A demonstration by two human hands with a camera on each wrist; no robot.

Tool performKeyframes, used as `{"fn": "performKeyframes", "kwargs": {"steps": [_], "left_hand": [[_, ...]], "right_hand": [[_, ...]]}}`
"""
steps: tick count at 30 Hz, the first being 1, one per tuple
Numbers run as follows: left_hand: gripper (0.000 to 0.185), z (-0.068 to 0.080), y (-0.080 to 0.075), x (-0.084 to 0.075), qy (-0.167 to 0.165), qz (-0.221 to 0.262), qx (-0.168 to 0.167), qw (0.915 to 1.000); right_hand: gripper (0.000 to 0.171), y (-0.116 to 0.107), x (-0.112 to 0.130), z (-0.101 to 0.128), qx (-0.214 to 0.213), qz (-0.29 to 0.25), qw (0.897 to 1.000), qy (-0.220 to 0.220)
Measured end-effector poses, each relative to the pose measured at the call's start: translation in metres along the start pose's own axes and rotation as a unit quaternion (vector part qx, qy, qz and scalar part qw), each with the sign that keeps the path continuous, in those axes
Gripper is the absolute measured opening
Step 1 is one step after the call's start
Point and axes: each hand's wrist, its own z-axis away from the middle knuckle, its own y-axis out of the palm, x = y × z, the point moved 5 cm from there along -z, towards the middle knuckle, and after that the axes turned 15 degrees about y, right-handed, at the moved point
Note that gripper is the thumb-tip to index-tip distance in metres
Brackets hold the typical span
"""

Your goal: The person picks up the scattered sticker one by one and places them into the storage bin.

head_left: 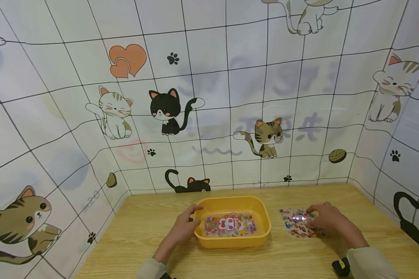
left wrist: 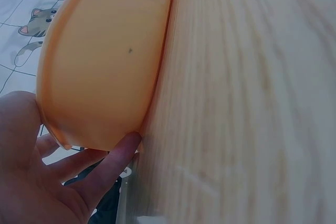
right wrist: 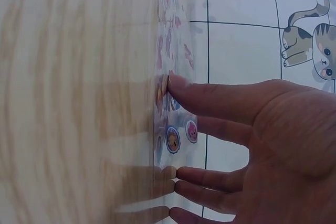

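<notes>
A yellow plastic basin (head_left: 237, 243) stands on the wooden table in the head view. In it lies a clear sheet of colourful stickers (head_left: 230, 224) with two white cartoon faces in its middle. At the basin's left end my left hand (head_left: 184, 228) holds the wall, thumb and fingers around the end; the left wrist view shows fingers (left wrist: 123, 148) against the outside. To the right of the basin, a second clear sticker sheet (head_left: 295, 223) lies on the table. My right hand (head_left: 328, 217) rests fingertips on its right part, fingers spread and fairly straight in the right wrist view.
The wooden table (head_left: 132, 232) ends at a back wall (head_left: 209, 162) covered in cat-printed sheeting, with side walls left and right. A black wrist device (head_left: 341, 267) sits by the right sleeve.
</notes>
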Motion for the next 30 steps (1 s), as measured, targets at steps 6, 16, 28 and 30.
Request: {"fn": "performKeyframes", "kwargs": {"steps": [6, 16, 28, 30], "left_hand": [[0.040, 0.000, -0.001, -0.001, 0.002, -0.001, -0.001, 1.0000], [0.040, 0.000, -0.002, -0.002, 0.004, -0.001, 0.000, 1.0000], [0.041, 0.000, -0.002, -0.002, 0.003, -0.005, 0.000, 1.0000], [0.041, 0.001, -0.002, -0.002, 0.002, -0.005, -0.001, 1.0000]], "right_hand": [[0.034, -0.003, 0.008, 0.001, 0.002, -0.019, 1.000, 0.003], [0.049, -0.004, 0.009, 0.000, 0.002, -0.033, 0.999, 0.016], [0.026, -0.003, 0.008, 0.004, 0.014, -0.095, 0.995, 0.015], [0.018, -0.003, 0.008, 0.004, 0.015, -0.099, 0.995, 0.011]]}}
